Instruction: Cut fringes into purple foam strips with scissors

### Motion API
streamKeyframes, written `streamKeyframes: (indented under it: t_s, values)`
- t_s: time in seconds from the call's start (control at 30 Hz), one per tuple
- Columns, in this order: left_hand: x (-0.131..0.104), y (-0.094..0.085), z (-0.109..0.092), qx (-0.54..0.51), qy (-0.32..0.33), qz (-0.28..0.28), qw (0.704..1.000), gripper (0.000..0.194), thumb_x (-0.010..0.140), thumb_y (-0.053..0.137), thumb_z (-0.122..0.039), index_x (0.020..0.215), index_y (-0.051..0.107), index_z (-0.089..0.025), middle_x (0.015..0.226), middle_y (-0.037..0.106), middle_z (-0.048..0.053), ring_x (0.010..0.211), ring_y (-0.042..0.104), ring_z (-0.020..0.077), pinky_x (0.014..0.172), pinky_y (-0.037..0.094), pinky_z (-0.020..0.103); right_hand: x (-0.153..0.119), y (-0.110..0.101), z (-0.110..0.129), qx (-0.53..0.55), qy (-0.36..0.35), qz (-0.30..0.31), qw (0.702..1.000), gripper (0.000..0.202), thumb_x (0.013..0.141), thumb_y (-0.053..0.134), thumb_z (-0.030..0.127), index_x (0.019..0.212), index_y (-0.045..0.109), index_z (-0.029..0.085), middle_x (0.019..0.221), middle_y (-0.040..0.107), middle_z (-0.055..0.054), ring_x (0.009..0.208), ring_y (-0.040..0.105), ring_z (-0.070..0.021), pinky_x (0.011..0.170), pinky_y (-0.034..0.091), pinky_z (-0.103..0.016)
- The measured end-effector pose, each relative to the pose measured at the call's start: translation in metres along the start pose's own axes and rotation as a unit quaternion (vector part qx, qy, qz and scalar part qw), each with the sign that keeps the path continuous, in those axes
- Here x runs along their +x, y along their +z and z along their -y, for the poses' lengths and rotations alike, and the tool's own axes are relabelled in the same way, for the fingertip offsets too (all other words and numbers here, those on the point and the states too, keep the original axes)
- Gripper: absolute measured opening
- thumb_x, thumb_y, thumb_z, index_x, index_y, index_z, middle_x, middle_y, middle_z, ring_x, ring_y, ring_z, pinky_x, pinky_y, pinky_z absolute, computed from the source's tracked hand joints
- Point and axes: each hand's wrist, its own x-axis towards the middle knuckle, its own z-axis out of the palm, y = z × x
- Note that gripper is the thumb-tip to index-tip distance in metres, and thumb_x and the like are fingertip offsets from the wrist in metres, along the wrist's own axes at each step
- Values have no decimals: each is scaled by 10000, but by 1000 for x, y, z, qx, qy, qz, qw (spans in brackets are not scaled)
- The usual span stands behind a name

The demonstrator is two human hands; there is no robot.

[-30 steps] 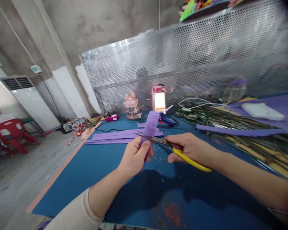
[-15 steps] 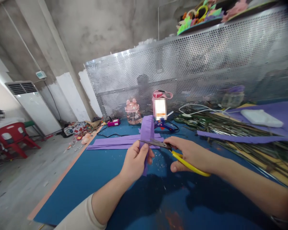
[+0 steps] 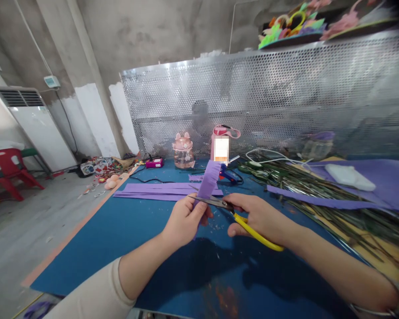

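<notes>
Between the thumb and fingers of my left hand (image 3: 186, 219) is a purple crepe-paper strip (image 3: 209, 179), its fringed upper part standing up and leaning right. My right hand (image 3: 257, 217) grips yellow-handled scissors (image 3: 252, 231), fingers through the handles. The scissor blades point left and lie across the strip just above my left thumb, slightly apart. Part of the strip below my left hand is hidden by the fingers. Behind the hands, several flat purple strips (image 3: 149, 191) lie on the blue table (image 3: 96, 239).
A pink bottle (image 3: 183, 153), a blue glue gun (image 3: 231, 176) and a magenta box (image 3: 154, 163) stand or lie toward the back. At right are dark stems (image 3: 295, 181), a long purple strip (image 3: 319, 198) and a white pad (image 3: 350, 176). A perforated metal panel (image 3: 159, 97) rises behind.
The strip's upper part has tipped to the right. The scissor blades have opened a little across it. The whole view has shifted slightly.
</notes>
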Motion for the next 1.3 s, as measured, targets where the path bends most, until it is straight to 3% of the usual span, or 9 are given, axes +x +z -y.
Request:
streamKeyframes:
  t_s: [0.17,0.43,0.73,1.03,1.1,1.2,1.3]
  values:
    - [0,0,1,-2,1,1,1000,285,868,458,-369,722,548,-141,643,582,13,522,506,90,528,406,222,0,-1,3,13,-14,-2,1000,565,679,623,653,952,623,159,782,608,-31,656,505,-172,575,388,-239]
    - [-2,0,0,-20,1,12,1000,297,867,458,-401,720,522,-151,647,573,4,502,488,78,502,384,210,0,-1,-2,-2,-29,6,1000,513,718,566,669,770,556,159,578,356,54,535,271,-105,463,237,-209]
    - [-2,1,-1,-35,-14,15,999,277,857,468,-398,728,512,-156,650,569,-2,492,482,75,489,364,207,-2,-4,2,-25,-5,23,999,410,757,613,558,673,449,192,546,308,68,524,264,-102,464,227,-210]
    - [0,2,1,-92,-63,24,993,238,828,497,-400,834,511,-162,648,586,-9,522,527,93,531,416,225,0,-3,-6,-51,2,16,999,404,786,564,578,705,481,191,540,344,65,504,320,-108,470,259,-219]
    - [1,2,1,-80,-66,18,994,234,835,481,-398,850,511,-166,631,574,-19,492,504,85,499,395,213,0,-3,-9,-65,7,3,998,428,761,572,609,766,515,185,586,432,43,526,396,-125,493,320,-227]
    - [1,1,1,-52,-41,0,998,228,846,466,-390,805,498,-168,623,556,-25,474,469,71,469,362,199,0,-3,-11,-63,-4,-19,998,596,678,633,646,1016,535,165,853,585,-55,715,550,-201,648,450,-293]
    - [2,1,1,-40,-29,-12,999,244,852,458,-393,758,482,-169,632,558,-20,479,466,69,469,353,198,-1,-4,-11,-35,-14,-8,999,723,645,643,670,1130,500,154,1028,581,-122,889,577,-264,787,474,-366]
